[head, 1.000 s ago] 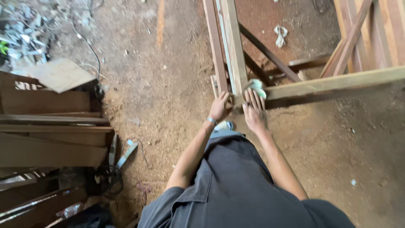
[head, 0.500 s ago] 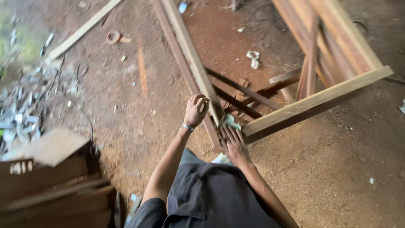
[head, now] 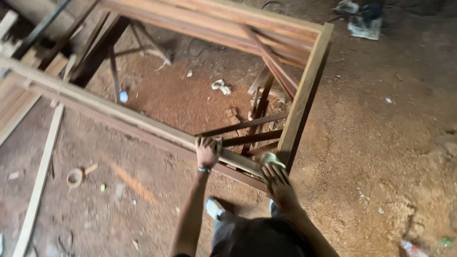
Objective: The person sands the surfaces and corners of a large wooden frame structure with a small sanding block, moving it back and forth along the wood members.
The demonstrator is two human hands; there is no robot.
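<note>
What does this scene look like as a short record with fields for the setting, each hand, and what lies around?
setting: dirt floor covered in sawdust, seen from above
main thing: wooden frame of long rails
left hand: gripping the frame's near rail from above
right hand: pressing a pale green pad flat on the rail by the corner
around: loose wooden strip, tape roll, white shoe

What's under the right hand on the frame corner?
A pale green pad or cloth shows past the right hand, resting on the wooden frame. The palm covers the rest.
</note>
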